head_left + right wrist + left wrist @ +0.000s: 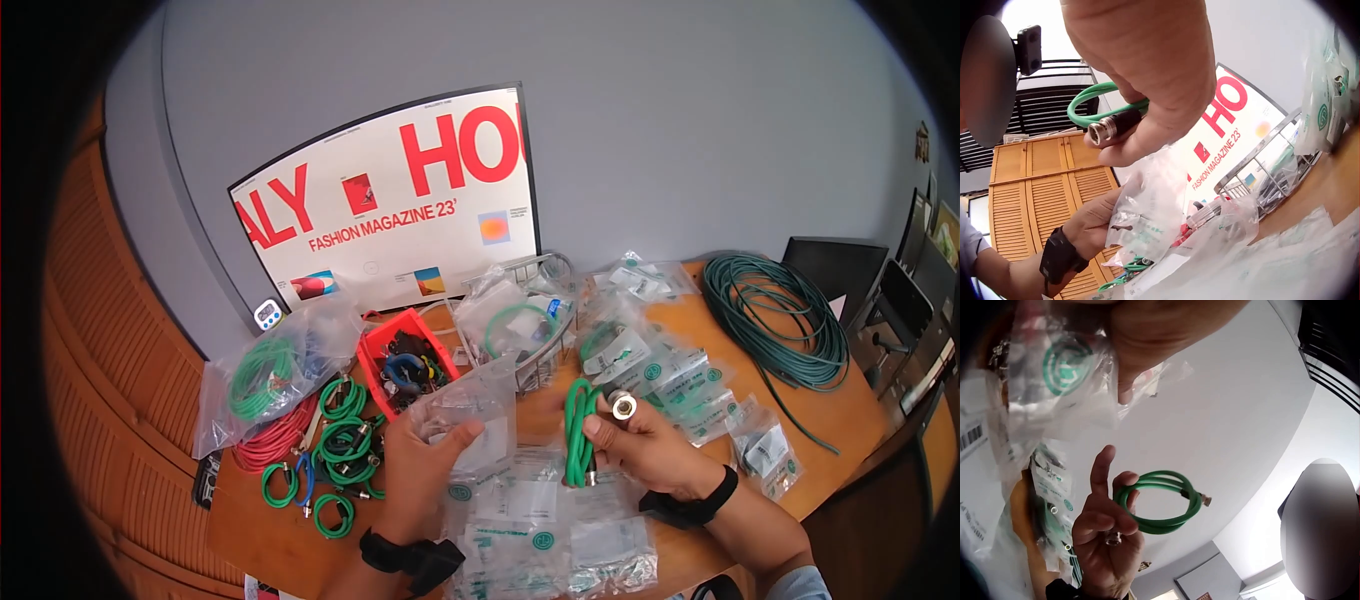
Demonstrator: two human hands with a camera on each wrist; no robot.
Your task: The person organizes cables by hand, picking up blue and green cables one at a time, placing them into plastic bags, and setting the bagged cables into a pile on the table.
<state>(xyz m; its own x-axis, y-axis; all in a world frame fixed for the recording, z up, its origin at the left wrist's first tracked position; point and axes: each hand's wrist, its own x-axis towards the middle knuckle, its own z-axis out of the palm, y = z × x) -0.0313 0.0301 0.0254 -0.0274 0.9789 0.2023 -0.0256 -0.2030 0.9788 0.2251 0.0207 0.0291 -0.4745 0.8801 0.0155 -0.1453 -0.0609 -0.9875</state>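
Observation:
My right hand (655,455) grips a coiled green cable (577,430) by its side, thumb across the loops. One metal connector (622,404) sticks out over the knuckles; in the right wrist view the other metal connector (1102,131) shows below the fingers. A clear plastic bag (488,405) with green print is pinched in my left hand (418,465), raised over the table. The cable hangs to the right of this bag, apart from it. Below both hands lie flat clear bags (520,540) with green logos and white labels.
On the left are green cable coils (348,440), a red cable coil (275,440) and a large bag of cables (265,375). A red bin (445,350), wire basket (545,375) and monitor (385,215) stand behind. Packaged parts (680,385) and a dark green cable coil (740,290) lie right.

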